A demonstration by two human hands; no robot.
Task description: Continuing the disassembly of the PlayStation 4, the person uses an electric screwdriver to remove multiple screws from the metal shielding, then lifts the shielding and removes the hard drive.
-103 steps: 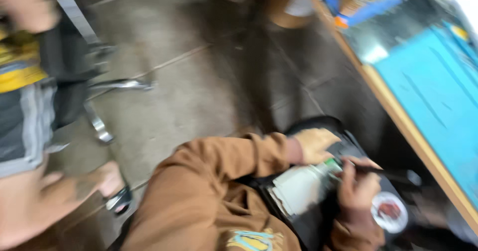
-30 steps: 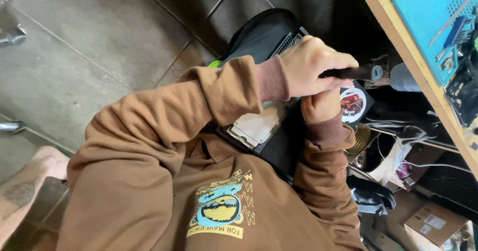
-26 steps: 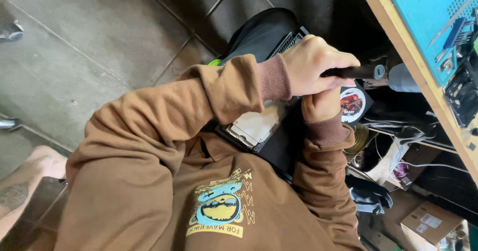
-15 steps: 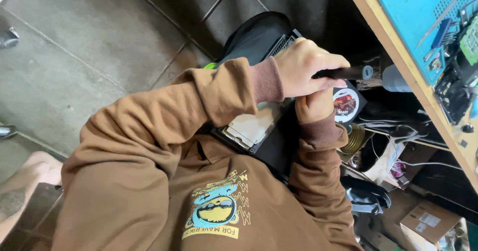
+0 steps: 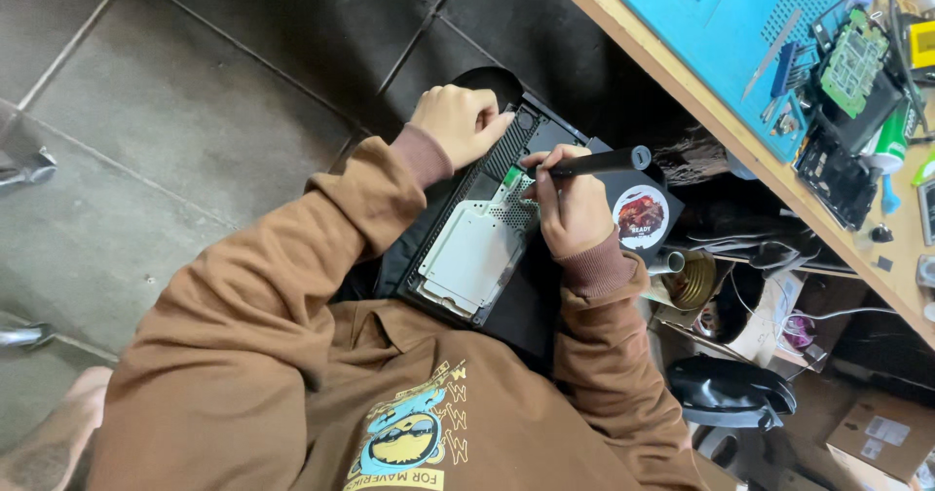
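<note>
A black game console (image 5: 545,140) with its cover off lies across my lap, its silver metal shield plate (image 5: 477,252) exposed. My left hand (image 5: 458,121) grips the console's far vented edge, fingers curled over it. My right hand (image 5: 575,208) is shut on a black screwdriver (image 5: 594,163), held like a pen. Its tip points down at the plate's upper corner near a small green part. Both brown sleeves frame the console. A round sticker (image 5: 641,216) shows on the black casing just right of my right hand.
A wooden workbench (image 5: 682,92) with a blue mat (image 5: 721,14), circuit boards and small tools runs along the upper right. Under it lie a solder spool (image 5: 690,279), cables, a black shell and cardboard boxes (image 5: 881,433). Chair legs (image 5: 24,165) stand at left on the tile floor.
My left hand has come off my right hand and the screwdriver and shifted left onto the console's edge. More of the metal plate now shows. The right hand keeps the screwdriver.
</note>
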